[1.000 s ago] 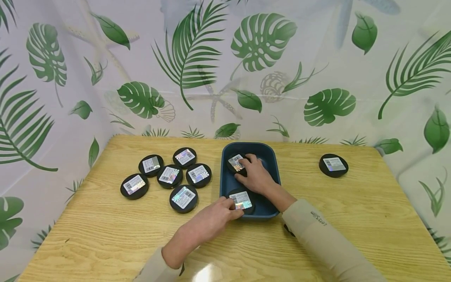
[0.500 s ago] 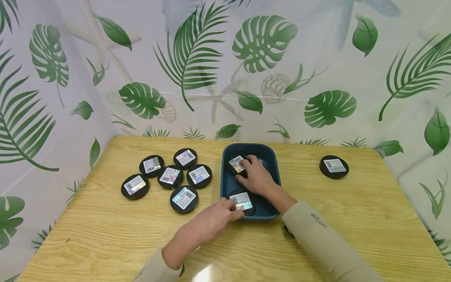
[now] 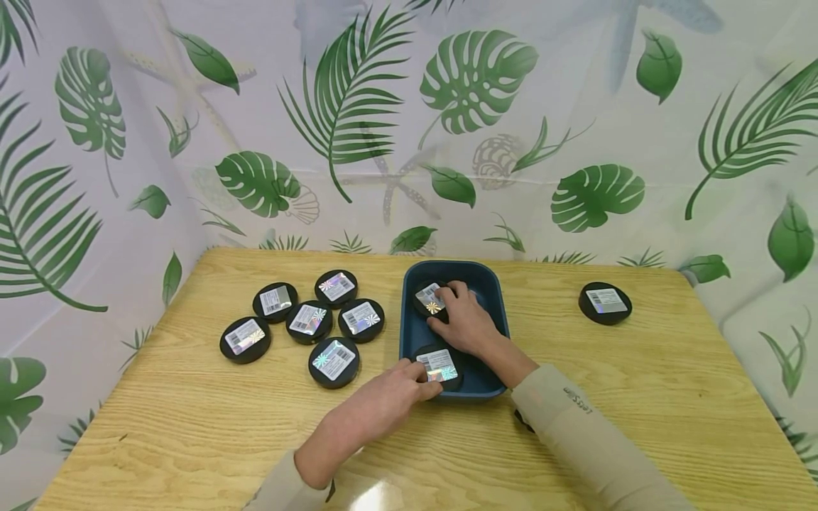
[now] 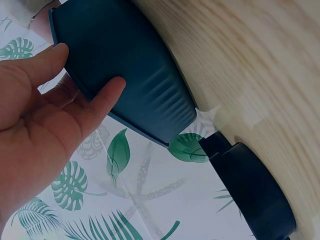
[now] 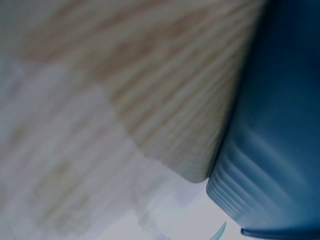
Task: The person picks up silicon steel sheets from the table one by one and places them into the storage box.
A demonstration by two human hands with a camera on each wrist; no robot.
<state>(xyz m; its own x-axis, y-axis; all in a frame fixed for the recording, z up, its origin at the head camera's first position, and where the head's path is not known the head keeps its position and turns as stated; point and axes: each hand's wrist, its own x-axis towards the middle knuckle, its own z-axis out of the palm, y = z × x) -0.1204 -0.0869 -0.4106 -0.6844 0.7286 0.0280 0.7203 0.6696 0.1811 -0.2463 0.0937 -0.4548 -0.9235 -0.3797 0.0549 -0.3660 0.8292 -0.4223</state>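
Two round black discs with silver labels are inside the dark blue bin point(image 3: 500, 312). My right hand point(image 3: 469, 323) reaches over its right wall and grips the far disc point(image 3: 429, 298), its fingers hiding the right side. My left hand point(image 3: 390, 397) is at the near left corner, its fingers over the rim and holding the edge of the near disc point(image 3: 437, 363). In the left wrist view, the thumb of my left hand point(image 4: 45, 110) lies by the rim, and one finger lies along the bin's outer wall point(image 4: 135, 65). The right wrist view shows the bin's outside point(image 5: 280, 150), without the hand.
Several more labelled black discs point(image 3: 309, 321) sit grouped left of the bin on the wooden table point(image 3: 192, 426). A single disc point(image 3: 605, 303) lies to the right. Behind the table hangs a leaf-patterned cloth point(image 3: 383, 142).
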